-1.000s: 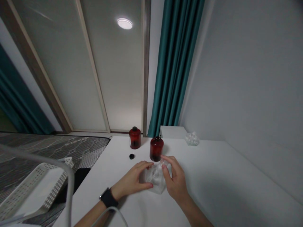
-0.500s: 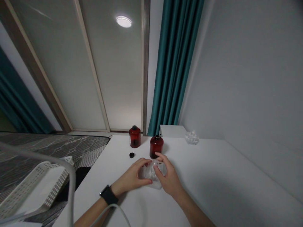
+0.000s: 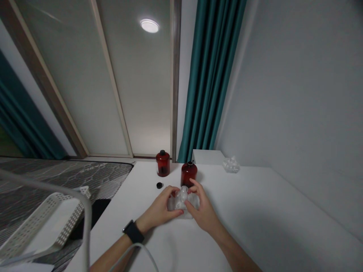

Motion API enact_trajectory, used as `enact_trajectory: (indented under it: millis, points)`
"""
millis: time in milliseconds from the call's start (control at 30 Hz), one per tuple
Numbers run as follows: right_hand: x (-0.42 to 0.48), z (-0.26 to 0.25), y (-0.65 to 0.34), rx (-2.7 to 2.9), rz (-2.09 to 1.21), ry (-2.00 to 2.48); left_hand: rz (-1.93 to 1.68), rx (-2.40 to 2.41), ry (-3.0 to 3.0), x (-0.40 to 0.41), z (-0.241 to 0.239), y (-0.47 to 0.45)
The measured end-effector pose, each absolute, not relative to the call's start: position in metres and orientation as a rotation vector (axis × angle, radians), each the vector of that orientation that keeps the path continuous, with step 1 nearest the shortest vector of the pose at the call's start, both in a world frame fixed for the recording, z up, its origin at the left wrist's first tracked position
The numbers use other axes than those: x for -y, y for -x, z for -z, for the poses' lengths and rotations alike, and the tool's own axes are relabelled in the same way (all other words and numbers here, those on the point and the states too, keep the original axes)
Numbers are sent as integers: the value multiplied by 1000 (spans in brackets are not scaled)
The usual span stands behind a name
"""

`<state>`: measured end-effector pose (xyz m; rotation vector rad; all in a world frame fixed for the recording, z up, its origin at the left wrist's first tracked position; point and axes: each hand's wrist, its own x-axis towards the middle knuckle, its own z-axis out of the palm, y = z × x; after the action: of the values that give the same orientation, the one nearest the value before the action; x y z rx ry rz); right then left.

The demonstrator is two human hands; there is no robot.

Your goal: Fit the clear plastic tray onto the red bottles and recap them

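Observation:
Between my two hands is a see-through plastic thing [image 3: 181, 203] with a rounded knob at its top; its exact kind I cannot make out. My left hand [image 3: 163, 206] curls round its left side, thumb towards me. On the other side, my right hand [image 3: 202, 207] has its thumb and fingers bent against it. Right behind the hands stands an uncapped reddish-brown bottle [image 3: 188, 173], its lower part partly hidden by my right fingers. A second such bottle [image 3: 163, 166], with a black cap on, is farther left. A loose black cap [image 3: 159, 185] lies in front of it.
The white table [image 3: 246, 215] carries a white box [image 3: 208, 156] and a crumpled clear plastic bag [image 3: 231, 165] at its far edge. A white perforated basket [image 3: 42, 223] is at the left, below a grey tube [image 3: 86, 226]. A pale cable [image 3: 146, 251] crosses my left forearm.
The clear plastic thing has tipped up slightly, so its knob shows more plainly between my hands. Both hands keep their hold. The whole view has shifted a little.

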<state>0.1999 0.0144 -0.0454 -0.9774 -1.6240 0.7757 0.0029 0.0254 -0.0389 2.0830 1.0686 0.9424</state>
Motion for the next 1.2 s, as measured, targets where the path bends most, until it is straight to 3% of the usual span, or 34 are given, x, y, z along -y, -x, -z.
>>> enact_trajectory:
  millis: [400,1200]
  points:
    - [-21,49,-201,1393,-1198,762,-951,-1045,-2046,-26,43,-3]
    - [-21,42,-200,1303,-1179,811,-938,-1046,-2033,-25,41,-3]
